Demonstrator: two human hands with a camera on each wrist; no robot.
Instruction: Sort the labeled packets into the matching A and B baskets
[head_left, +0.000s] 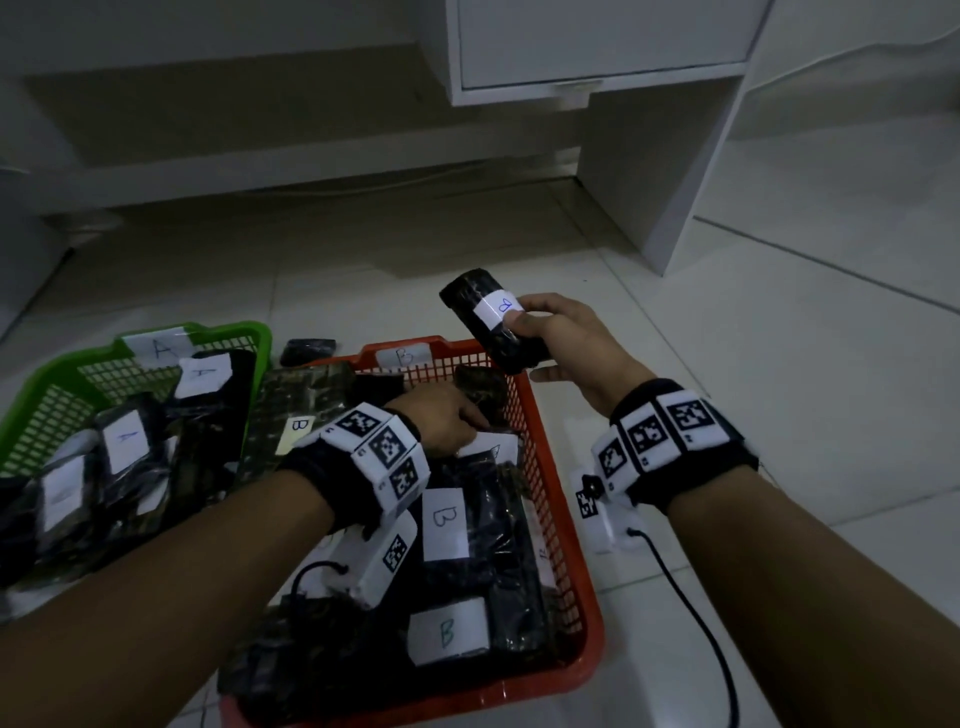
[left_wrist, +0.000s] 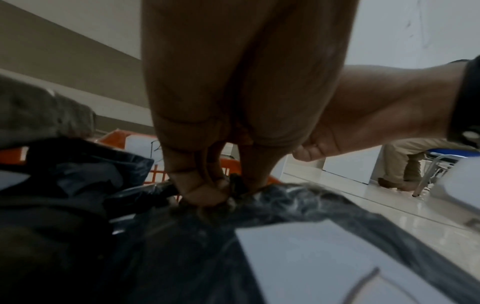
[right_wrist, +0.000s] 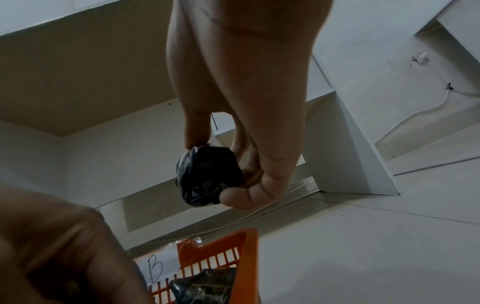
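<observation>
A green basket (head_left: 67, 364) labelled A sits on the left and holds several black packets with A labels. Beside it, the orange basket (head_left: 556, 519) labelled B holds several B packets. My right hand (head_left: 524, 338) grips a rolled black packet (head_left: 483, 317) with a B label, held in the air over the orange basket's far right corner. The right wrist view shows the roll's end (right_wrist: 207, 181) between thumb and fingers. My left hand (head_left: 467, 421) reaches into the orange basket. There its fingertips (left_wrist: 207, 193) pinch the black plastic of a labelled packet (left_wrist: 285, 205).
A camouflage packet (head_left: 296, 410) marked B lies across the gap between the baskets. A small dark packet (head_left: 307, 349) lies on the floor behind them. A white desk leg (head_left: 649, 182) stands beyond. A black cable (head_left: 691, 597) trails on the tiles at right.
</observation>
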